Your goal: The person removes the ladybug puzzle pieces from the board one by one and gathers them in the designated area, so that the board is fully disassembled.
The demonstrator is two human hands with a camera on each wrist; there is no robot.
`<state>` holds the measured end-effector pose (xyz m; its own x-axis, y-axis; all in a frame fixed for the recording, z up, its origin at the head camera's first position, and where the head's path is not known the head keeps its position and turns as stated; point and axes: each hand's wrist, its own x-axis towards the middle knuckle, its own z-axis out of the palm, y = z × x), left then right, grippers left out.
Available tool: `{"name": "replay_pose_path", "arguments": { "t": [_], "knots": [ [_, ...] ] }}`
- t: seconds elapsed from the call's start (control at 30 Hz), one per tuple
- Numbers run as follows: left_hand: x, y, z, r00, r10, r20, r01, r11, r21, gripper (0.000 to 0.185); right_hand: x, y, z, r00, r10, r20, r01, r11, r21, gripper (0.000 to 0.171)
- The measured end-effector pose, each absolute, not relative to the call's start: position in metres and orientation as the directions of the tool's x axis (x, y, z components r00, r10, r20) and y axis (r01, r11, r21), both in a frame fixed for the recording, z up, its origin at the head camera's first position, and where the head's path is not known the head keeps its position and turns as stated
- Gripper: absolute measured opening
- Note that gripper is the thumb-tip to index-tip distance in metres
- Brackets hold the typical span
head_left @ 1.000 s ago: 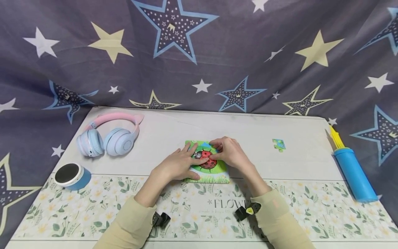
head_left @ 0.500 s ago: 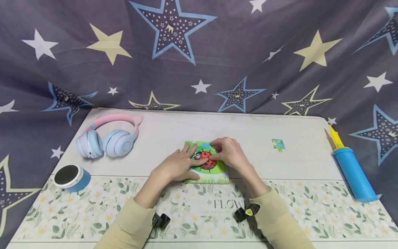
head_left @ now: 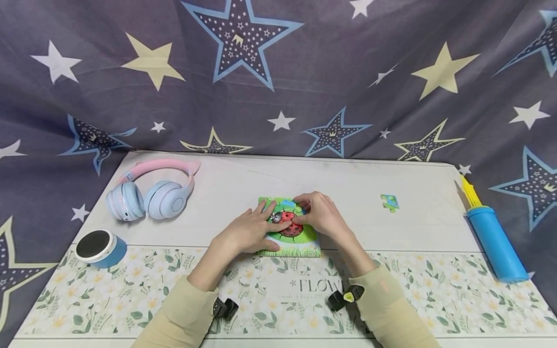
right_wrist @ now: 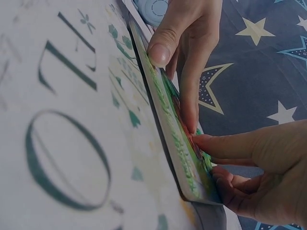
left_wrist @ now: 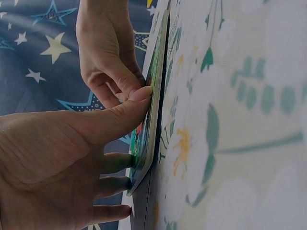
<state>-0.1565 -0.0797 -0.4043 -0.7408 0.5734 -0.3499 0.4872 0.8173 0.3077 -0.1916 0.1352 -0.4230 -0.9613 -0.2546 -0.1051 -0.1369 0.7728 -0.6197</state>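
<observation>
A ladybug jigsaw puzzle [head_left: 309, 246] in a thin board lies at the middle of the table. My left hand [head_left: 249, 231] rests on its left side, fingers spread and straight, with one fingertip on the ladybug. In the left wrist view, the left thumb [left_wrist: 115, 117] lies at the board's near edge. My right hand [head_left: 324, 212] is at the puzzle's upper right, fingers curled and thumb on the ladybug, pinching a puzzle piece that the fingers mostly hide. The right wrist view shows the right thumb [right_wrist: 225, 143] beside a left fingertip. One loose puzzle piece [head_left: 390, 203] lies to the right.
Pink and blue headphones [head_left: 165, 198] lie at the back left, with a round blue and white speaker [head_left: 102, 247] nearer. A blue hand pump [head_left: 496, 244] with a yellow nozzle lies along the right edge. A star-patterned curtain [head_left: 278, 96] hangs behind the table [head_left: 226, 193].
</observation>
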Motion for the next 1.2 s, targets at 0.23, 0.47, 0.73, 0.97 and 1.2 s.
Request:
{"name": "replay_pose_path", "arguments": {
  "t": [0.23, 0.47, 0.73, 0.97, 1.2],
  "knots": [
    [-0.1562, -0.0802, -0.4040, -0.741, 0.574, -0.347, 0.486, 0.816, 0.312, 0.066, -0.1916, 0.1358, -0.4225, -0.959, -0.263, -0.102, -0.138, 0.753, -0.643, 0.045],
    [-0.1563, -0.0797, -0.4037, -0.740, 0.575, -0.349, 0.485, 0.815, 0.316, 0.066, -0.1940, 0.1383, -0.4245, -0.962, -0.260, -0.084, -0.129, 0.702, -0.700, 0.038],
    [-0.1564, -0.0805, -0.4040, -0.743, 0.578, -0.337, 0.481, 0.812, 0.330, 0.066, -0.1963, 0.1397, -0.4260, -0.964, -0.256, -0.076, -0.125, 0.686, -0.717, 0.038],
    [-0.1562, -0.0802, -0.4037, -0.744, 0.574, -0.342, 0.477, 0.814, 0.331, 0.066, -0.1951, 0.1372, -0.4274, -0.969, -0.244, -0.026, -0.155, 0.688, -0.709, 0.035],
    [-0.1558, -0.0800, -0.4044, -0.743, 0.570, -0.351, 0.468, 0.817, 0.336, 0.066, -0.1945, 0.1365, -0.4288, -0.975, -0.224, -0.016, -0.146, 0.688, -0.710, 0.035]
  ]
}}
